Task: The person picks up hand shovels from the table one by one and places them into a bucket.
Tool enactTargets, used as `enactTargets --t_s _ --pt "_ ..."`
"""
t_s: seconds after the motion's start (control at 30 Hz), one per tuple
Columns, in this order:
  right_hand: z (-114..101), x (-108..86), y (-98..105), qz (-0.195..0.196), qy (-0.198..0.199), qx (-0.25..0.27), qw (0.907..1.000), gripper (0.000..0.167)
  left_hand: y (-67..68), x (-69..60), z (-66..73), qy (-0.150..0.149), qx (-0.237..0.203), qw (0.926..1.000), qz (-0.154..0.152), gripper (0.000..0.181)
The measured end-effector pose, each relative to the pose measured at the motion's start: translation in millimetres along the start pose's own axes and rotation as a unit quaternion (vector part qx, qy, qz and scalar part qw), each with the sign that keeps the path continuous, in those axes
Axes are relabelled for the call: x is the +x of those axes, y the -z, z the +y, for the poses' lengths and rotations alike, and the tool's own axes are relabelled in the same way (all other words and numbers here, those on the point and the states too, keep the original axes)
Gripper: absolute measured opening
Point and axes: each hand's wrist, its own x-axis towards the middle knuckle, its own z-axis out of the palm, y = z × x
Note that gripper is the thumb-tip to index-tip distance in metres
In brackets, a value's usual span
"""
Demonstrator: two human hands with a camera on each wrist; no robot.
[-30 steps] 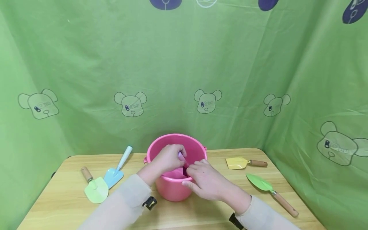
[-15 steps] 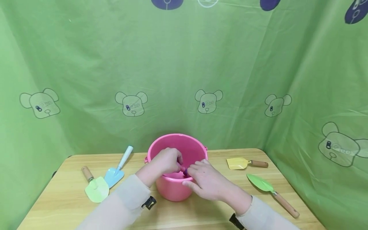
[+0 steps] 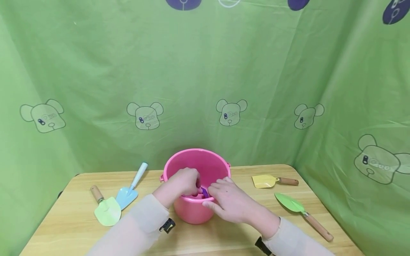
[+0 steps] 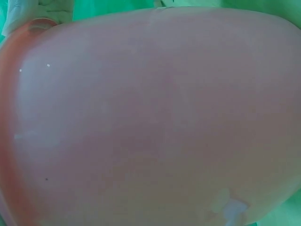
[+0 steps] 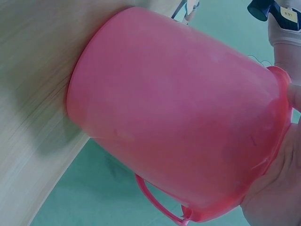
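Note:
A pink bucket point(image 3: 192, 213) stands upright at the middle of the wooden table. My left hand point(image 3: 185, 181) reaches over the near rim into it, its fingers curled round a small purple thing point(image 3: 204, 193) with a pinkish end, whose kind I cannot tell. The fingertips are partly hidden. My right hand point(image 3: 229, 201) grips the near right rim, thumb outside and fingers over the edge; this hold also shows at the right of the right wrist view. In the left wrist view the bucket's pink wall point(image 4: 155, 117) fills nearly everything.
On the left lie a pale green shovel point(image 3: 108, 211) and a light blue trowel point(image 3: 126, 196), close together. A yellow shovel point(image 3: 264, 181) and a green pointed trowel point(image 3: 289, 203) lie on the right. Green cloth point(image 3: 192, 71) hangs behind and at both sides.
My left hand has sunk lower into the bucket with the purple thing, which has tilted from steep to flatter. My right hand keeps its hold on the rim.

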Motion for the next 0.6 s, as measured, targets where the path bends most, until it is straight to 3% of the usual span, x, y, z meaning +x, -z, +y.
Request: enactTargets --t_s 0.6 --pt "-0.6 0.5 1.1 -0.007 0.002 -0.01 0.9999 0.033 1.0 1.6 1.5 0.015 0.034 0.999 -0.026 0.02"
